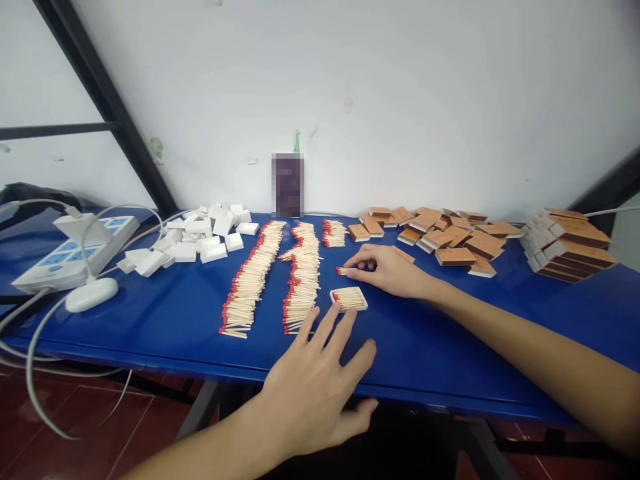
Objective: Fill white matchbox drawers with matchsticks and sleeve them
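Note:
My right hand (pixel 383 268) pinches a few red-tipped matches (pixel 343 271) just above the blue table, behind a small white matchbox tray (pixel 364 305). Matches lie side by side in that tray. My left hand (pixel 325 380) is spread, its fingertips at the tray's near edge; whether they touch it I cannot tell. To the left run two long rows of matches, a left row (pixel 253 280) and a middle row (pixel 303 273), red heads pointing left. Behind my right hand lies a smaller bunch of matches (pixel 334 233).
White empty trays (pixel 200 233) are heaped at the back left. Orange-brown matchbox sleeves (pixel 445 233) lie scattered at the back right, beside a stack of matchboxes (pixel 570 243). A power strip (pixel 75 257) with cables and a white device (pixel 91 295) occupies the left end. Behind stands a wall.

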Action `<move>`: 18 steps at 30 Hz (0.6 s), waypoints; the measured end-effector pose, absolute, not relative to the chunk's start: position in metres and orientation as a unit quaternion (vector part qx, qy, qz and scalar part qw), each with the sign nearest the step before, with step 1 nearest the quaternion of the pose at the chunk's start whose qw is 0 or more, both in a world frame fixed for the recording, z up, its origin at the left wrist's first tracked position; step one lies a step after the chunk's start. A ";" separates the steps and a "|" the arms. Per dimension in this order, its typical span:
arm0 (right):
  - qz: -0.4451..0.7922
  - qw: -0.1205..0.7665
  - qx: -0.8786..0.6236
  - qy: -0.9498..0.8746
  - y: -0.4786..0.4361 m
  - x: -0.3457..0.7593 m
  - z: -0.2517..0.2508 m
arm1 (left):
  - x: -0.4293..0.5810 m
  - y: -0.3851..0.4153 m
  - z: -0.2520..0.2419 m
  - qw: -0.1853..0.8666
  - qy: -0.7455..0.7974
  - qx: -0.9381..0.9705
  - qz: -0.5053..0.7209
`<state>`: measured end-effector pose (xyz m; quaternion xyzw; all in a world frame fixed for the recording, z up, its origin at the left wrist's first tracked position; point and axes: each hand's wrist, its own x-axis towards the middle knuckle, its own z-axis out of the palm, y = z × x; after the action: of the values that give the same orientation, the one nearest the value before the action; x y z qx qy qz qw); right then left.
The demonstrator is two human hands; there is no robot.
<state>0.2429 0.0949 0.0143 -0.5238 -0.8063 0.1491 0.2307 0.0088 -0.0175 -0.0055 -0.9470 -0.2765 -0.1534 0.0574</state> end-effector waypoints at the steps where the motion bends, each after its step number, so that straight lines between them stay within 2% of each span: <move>1: 0.152 0.229 -0.523 -0.807 0.095 0.243 0.015 | 0.009 -0.018 -0.005 0.057 -0.276 -0.947 -0.153; 11: 0.207 0.194 -0.556 -0.782 0.096 0.242 0.027 | 0.009 -0.016 -0.007 0.062 -0.269 -0.949 -0.155; 18: 0.248 0.162 -0.523 -0.799 0.090 0.244 0.035 | 0.009 -0.017 -0.007 0.067 -0.270 -0.948 -0.153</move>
<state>0.2436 0.0905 0.0348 -0.5227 -0.7993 0.2480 0.1624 0.0090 -0.0170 -0.0067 -0.9482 -0.2699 -0.1533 0.0675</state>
